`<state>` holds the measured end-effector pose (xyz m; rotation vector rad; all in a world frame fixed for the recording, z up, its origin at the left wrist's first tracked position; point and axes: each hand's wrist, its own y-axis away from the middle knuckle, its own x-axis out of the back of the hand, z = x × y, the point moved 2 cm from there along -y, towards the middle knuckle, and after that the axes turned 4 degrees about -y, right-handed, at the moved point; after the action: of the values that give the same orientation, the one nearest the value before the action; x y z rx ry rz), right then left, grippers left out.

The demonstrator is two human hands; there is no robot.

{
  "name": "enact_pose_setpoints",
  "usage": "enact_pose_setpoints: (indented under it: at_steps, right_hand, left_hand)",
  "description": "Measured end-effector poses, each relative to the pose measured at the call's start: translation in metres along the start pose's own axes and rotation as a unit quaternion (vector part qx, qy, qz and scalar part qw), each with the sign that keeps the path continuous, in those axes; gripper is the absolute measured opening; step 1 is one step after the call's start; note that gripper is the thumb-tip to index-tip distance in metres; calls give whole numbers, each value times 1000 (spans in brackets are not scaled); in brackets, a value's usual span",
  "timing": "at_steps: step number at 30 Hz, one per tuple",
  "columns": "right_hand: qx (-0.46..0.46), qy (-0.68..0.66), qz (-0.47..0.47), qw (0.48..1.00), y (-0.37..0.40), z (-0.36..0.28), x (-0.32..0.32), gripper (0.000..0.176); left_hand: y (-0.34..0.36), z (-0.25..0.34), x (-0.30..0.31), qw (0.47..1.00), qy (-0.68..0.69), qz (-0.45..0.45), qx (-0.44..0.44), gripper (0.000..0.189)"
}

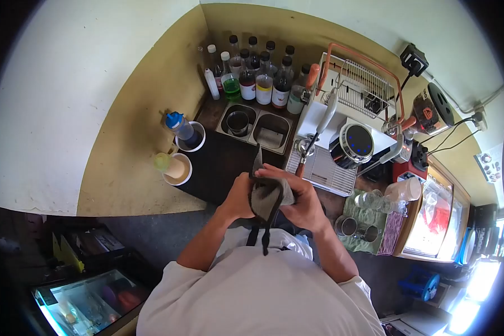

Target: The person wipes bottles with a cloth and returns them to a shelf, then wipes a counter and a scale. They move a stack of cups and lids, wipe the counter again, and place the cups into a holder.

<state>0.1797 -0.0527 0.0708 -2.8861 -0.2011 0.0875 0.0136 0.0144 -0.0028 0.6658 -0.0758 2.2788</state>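
Two bare hands are on the grey cloth (265,203), and I have it bunched in front of the chest, close to the near edge of the black mat (229,168). My left hand (239,197) is closed around the cloth's left side. My right hand (306,204) grips its right side, with the fingers bent over the upper part. Dark edging runs along the fabric; one narrow corner sticks up above the hands and a dark strap (266,241) dangles below them.

Beyond the mat I see two metal basins (271,134) set side by side, the left one with a dark cup (238,123) inside. Several bottles (264,89) with dark or white caps stand against the wall behind them. To the left, a blue-capped squeeze bottle (183,130) leans in one white tub (199,144), and a green-capped squeeze bottle (173,166) lies tilted in another tub (183,178) just beside it.

On my right is the coffee machine (319,115), with a wire rack (367,84) on top. A round device (355,143) showing blue lights is near its metal drip tray (325,175). Nearer to me, clear glasses (372,200) and two metal cups (346,225) are on a green towel (347,207).
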Motion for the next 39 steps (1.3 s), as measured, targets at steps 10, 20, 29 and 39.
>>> enact_pose_setpoints:
  at_steps: [10,20,29,39]
  right_hand:
    - [-112,-160,52,979,17,25,-11,39]
    - [-163,-99,133,973,29,26,-19,18]
    - [-207,-133,115,963,30,26,-19,22]
    - [-36,-136,-44,989,19,29,-5,33]
  left_hand:
    - [-2,9,9,995,12,-72,-69,80]
    - [-7,4,-14,977,77,-27,-199,39]
    - [-8,10,0,966,-52,-32,-250,46]
    - [-6,17,10,958,-76,4,-278,69]
